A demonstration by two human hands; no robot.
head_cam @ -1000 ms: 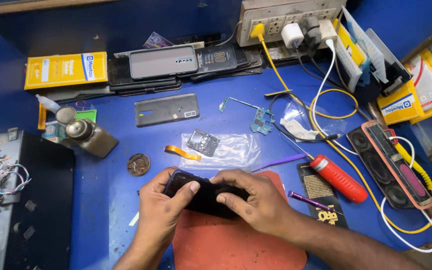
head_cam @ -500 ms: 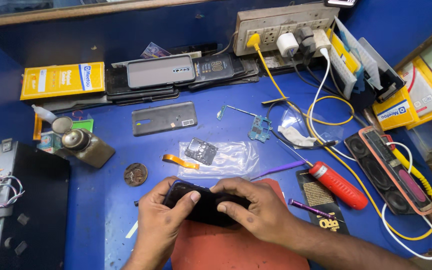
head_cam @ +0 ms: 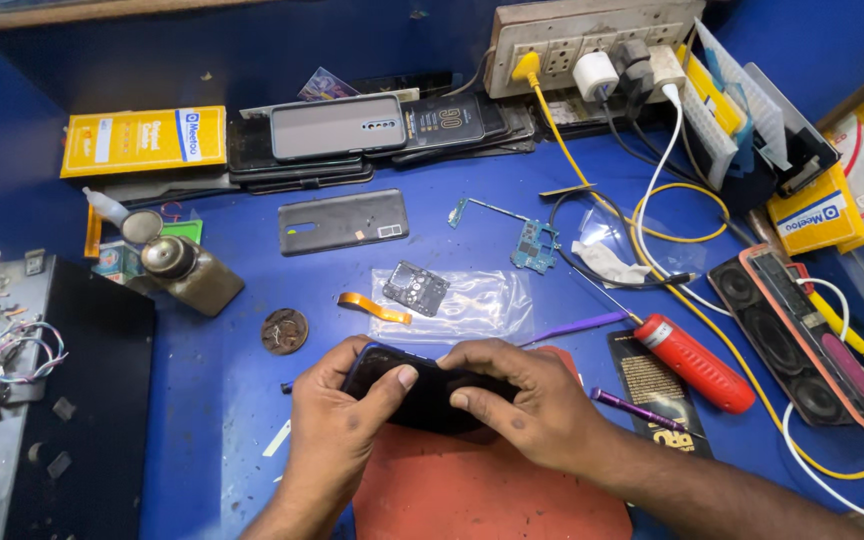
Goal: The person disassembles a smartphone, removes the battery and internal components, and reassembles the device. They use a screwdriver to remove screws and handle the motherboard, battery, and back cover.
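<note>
Both hands are clamped on a black phone [head_cam: 422, 385] sitting low in the middle of the blue bench [head_cam: 242, 400], right over the top edge of a red work mat [head_cam: 472, 490]. The left hand [head_cam: 337, 430] wraps the phone's left end with the thumb pressed on top, and the right hand [head_cam: 527, 400] covers the right end, fingers curled over the far edge, thumb on the near side; I can't really tell if it's the screen or the back facing up. Free room is tight: a black box [head_cam: 82, 400] walls off the left side, a red-handled screwdriver [head_cam: 692, 360] and a purple tool [head_cam: 637, 408] lie just right of the right hand, and a long speaker [head_cam: 802, 345] with yellow and white cables sits further out. Just behind the hands there's a clear plastic bag [head_cam: 482, 305] with a small dark module on it, plus an orange flex strip [head_cam: 372, 307] and a round brown disc [head_cam: 284, 331]. For packaging: a flat yellow box [head_cam: 142, 140] with a white and blue label at back left, more yellow boxes [head_cam: 832, 200] stacked at the right edge, and a grey phone back cover [head_cam: 342, 221] lying mid-bench.
</note>
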